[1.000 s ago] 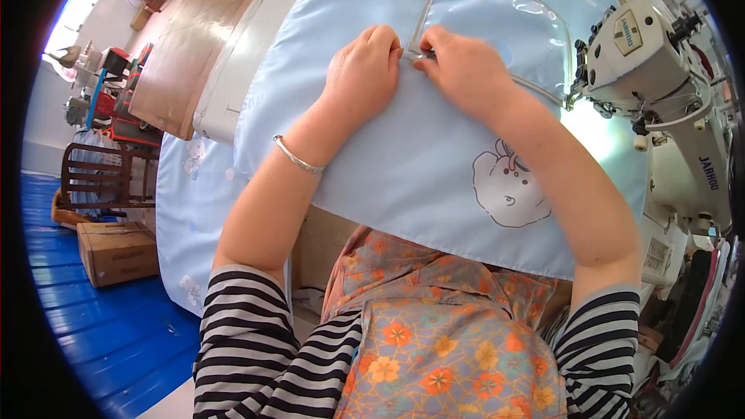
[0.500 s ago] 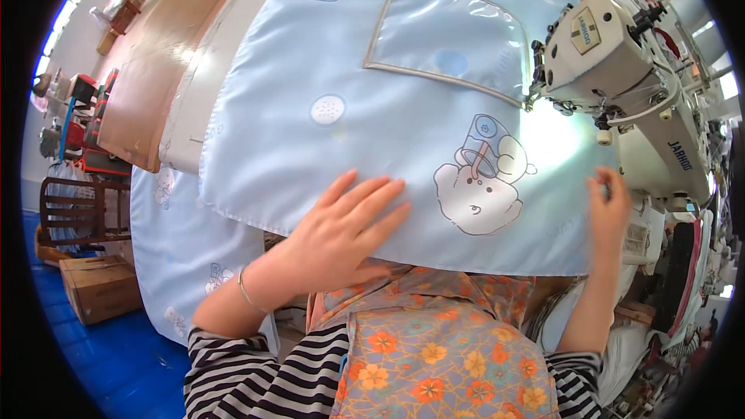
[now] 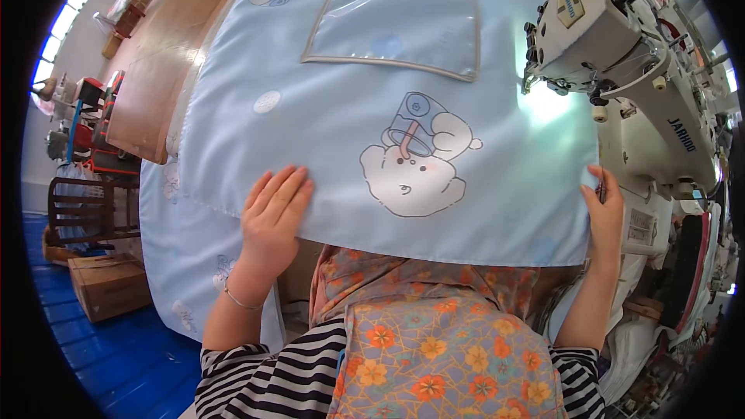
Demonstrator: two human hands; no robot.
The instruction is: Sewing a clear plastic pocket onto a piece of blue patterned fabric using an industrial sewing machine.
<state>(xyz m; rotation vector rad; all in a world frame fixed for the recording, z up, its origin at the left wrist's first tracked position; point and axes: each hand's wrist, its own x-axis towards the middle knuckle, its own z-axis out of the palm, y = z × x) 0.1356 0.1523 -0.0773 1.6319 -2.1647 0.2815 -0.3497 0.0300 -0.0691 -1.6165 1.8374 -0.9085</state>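
Observation:
A light blue cloth point(image 3: 326, 132) printed with puppies spreads over the sewing table. Sewn on its far half is a clear plastic pocket point(image 3: 396, 23) with a grey bound edge, lying left of the machine's needle area. Flat on the cloth near its front left edge rests my left hand point(image 3: 272, 217), fingers stretched out. My right hand point(image 3: 607, 209) is at the cloth's right edge, its thumb and fingers closed around a small dark thing too little shown to name. The lit head of a white sewing machine point(image 3: 582, 39) stands just beyond that hand.
More blue printed cloth point(image 3: 182, 256) hangs off the table's left side. A brown wooden board point(image 3: 155, 70) extends the table at the left. Beyond are a wooden chair point(image 3: 89, 209) and a cardboard box point(image 3: 109, 283) on a blue floor point(image 3: 124, 365). Piled fabric point(image 3: 621, 365) lies low at the right.
The cloth has slid left, and its pocket has come away from beside the needle. My left hand has moved left with it. My right hand has shifted slightly and is now at the cloth's edge.

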